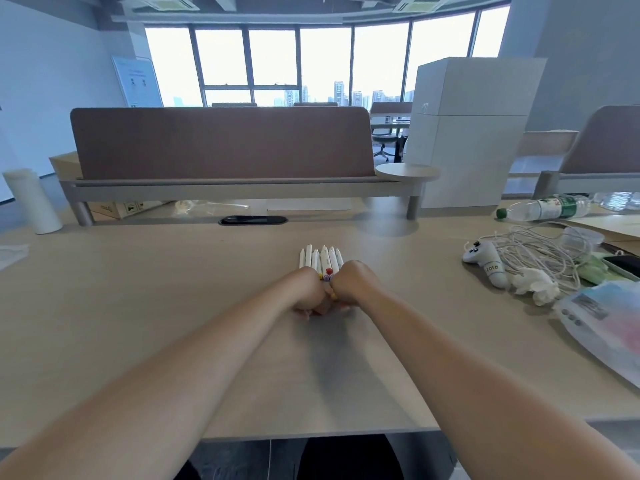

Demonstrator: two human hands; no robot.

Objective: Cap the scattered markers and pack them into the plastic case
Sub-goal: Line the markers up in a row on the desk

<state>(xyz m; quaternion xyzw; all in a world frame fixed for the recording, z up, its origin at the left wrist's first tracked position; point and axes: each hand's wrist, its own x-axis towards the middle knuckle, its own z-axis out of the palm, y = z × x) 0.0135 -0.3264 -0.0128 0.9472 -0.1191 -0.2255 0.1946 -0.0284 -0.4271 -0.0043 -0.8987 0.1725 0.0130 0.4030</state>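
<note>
Several white markers (322, 259) lie side by side in a tight bunch on the wooden desk (145, 306), tips pointing away from me. Their coloured near ends, red, purple and yellow, show between my hands. My left hand (306, 289) and my right hand (351, 282) meet at the near end of the bunch, fingers curled round the markers from either side. The near part of the markers is hidden under my hands. A translucent plastic case (602, 327) with pastel colouring lies at the desk's right edge.
At the right sit a white game controller (486, 263), tangled white cables (540, 251), crumpled tissue (535, 284) and a lying water bottle (543, 207). A white cylinder (33, 200) stands far left. A brown divider panel (221, 143) closes the back of the desk.
</note>
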